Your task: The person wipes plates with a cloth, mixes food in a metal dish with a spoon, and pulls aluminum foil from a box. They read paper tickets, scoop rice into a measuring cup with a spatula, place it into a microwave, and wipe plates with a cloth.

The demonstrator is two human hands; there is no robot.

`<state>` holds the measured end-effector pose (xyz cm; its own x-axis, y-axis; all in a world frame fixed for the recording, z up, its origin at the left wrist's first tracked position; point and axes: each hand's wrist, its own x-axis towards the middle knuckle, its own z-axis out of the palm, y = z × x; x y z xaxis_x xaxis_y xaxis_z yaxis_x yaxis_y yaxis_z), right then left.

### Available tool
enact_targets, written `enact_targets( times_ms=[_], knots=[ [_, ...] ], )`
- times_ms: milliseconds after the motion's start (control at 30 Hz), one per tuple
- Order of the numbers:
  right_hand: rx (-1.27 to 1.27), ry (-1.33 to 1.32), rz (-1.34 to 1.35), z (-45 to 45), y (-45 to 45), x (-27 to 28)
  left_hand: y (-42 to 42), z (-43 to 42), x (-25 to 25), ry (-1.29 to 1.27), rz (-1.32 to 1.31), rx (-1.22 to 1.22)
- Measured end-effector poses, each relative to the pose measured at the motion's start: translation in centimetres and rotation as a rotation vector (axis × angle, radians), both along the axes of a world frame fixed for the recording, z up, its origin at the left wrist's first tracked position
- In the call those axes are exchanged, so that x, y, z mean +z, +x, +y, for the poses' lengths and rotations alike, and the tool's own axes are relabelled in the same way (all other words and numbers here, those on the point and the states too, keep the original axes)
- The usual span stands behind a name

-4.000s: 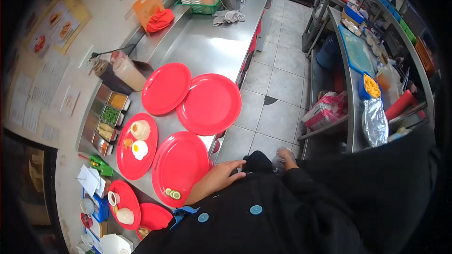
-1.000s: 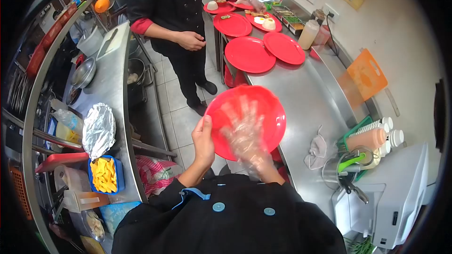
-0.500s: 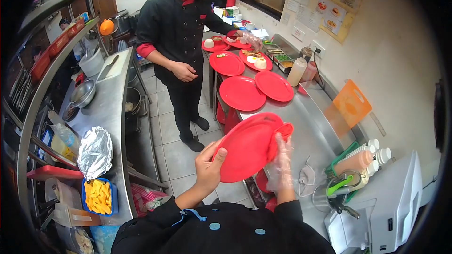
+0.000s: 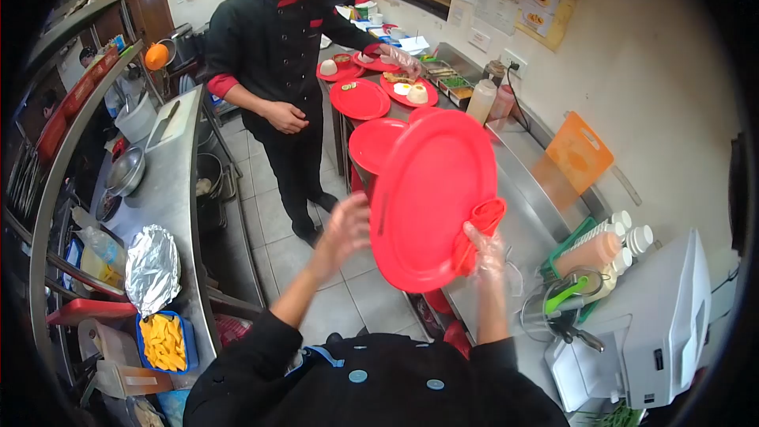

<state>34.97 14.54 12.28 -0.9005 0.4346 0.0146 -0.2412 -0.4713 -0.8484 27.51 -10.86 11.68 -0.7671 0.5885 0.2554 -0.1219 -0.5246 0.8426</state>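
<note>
A large red oval plate (image 4: 431,190) is held up in front of me, tilted nearly upright. My right hand (image 4: 484,251), in a clear plastic glove, grips its lower right rim with a folded red cloth (image 4: 482,229) between hand and plate. Off the left rim, my left hand (image 4: 344,233) is raised with fingers apart, slightly blurred and holding nothing. Behind the lifted plate, another red plate (image 4: 368,146) lies on the steel counter, partly hidden.
Across the counter a co-worker's gloved hand (image 4: 402,62) reaches over a plate with egg and rice (image 4: 407,91). Squeeze bottles (image 4: 481,101) and an orange cutting board (image 4: 573,152) stand along the wall. At left are a foil-covered container (image 4: 154,269) and a blue tub of yellow pieces (image 4: 166,344).
My left hand has let go of the plate's left rim and moved slightly up and away. The plate has risen and turned more upright in my right hand.
</note>
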Motion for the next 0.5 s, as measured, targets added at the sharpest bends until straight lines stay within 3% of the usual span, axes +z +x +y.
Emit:
enact_targets(
  times_ms=[33, 100, 133, 167, 233, 267, 300, 367, 400, 467, 500],
  knots=[
    [0.000, -0.004, -0.014, 1.1, 0.5, 1.2, -1.6, -1.2, 1.3, -0.089, -0.013, -0.022],
    [0.151, 0.617, -0.163, 2.3, 0.7, 3.0, -3.0, -2.2, 4.6, -0.149, 0.021, -0.153],
    [0.051, 0.897, -0.195, 2.1, 0.9, 3.2, -3.3, -2.1, 5.8, -0.259, 0.092, -0.198],
    [0.053, 0.893, -0.201, 2.0, 1.0, 3.9, -3.1, -1.7, 6.6, -0.368, 0.165, -0.244],
    [0.024, 1.318, -0.224, 2.2, 0.8, 5.3, -2.4, -0.5, 7.3, -0.488, 0.213, -0.150],
    [0.042, 0.969, -0.153, 2.9, 0.3, 4.2, -2.2, 0.0, 7.4, -0.604, 0.264, -0.051],
    [0.044, 0.969, -0.155, 3.6, -0.2, 4.3, -1.9, 0.3, 7.1, -0.605, 0.261, -0.051],
    [-0.337, 0.487, 0.192, 4.6, -1.1, 4.6, -1.2, 0.8, 5.2, -0.496, 0.177, 0.169],
    [-0.340, 0.485, 0.183, 4.7, -0.9, 5.2, -1.0, 1.3, 3.7, -0.397, 0.121, 0.249],
    [-0.529, 0.759, 0.192, 4.4, 0.5, 7.9, -0.4, 2.2, 2.6, -0.303, -0.007, 0.313],
    [-0.418, 0.952, 0.086, 2.8, 1.6, 9.4, 0.0, 2.7, 2.3, -0.207, -0.134, 0.381]
  ],
)
